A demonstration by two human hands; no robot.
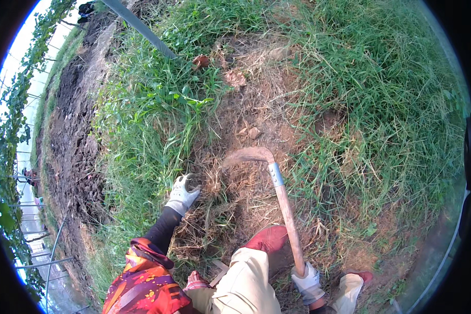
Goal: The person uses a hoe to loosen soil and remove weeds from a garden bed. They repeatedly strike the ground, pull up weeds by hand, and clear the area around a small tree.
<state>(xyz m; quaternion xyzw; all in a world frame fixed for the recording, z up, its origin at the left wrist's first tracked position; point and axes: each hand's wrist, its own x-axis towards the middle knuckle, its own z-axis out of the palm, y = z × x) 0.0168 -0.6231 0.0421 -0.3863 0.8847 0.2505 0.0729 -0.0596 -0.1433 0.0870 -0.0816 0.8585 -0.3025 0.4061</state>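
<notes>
A sickle with a rusty curved blade (249, 154) and a long wooden handle (287, 218) reaches across the ground in front of me. A riveted metal collar (275, 174) joins blade to handle. My right hand (308, 282), in a white work glove, is closed around the handle's lower end. The blade lies over dry, cut grass (214, 182), its tip pointing left. Just left of that tip, my left hand (183, 193) is also gloved, its thumb and fingers apart at the edge of the green grass (157, 137). No held stems are visible in it.
A grey metal pole (143, 29) slants into grass at the upper left. Tall grass (376, 98) covers the right side. Small clods (253, 132) and dry leaves (234, 78) lie on bare soil. My red shoe (269, 238) stands beside the handle. Tilled soil (72, 129) lies left.
</notes>
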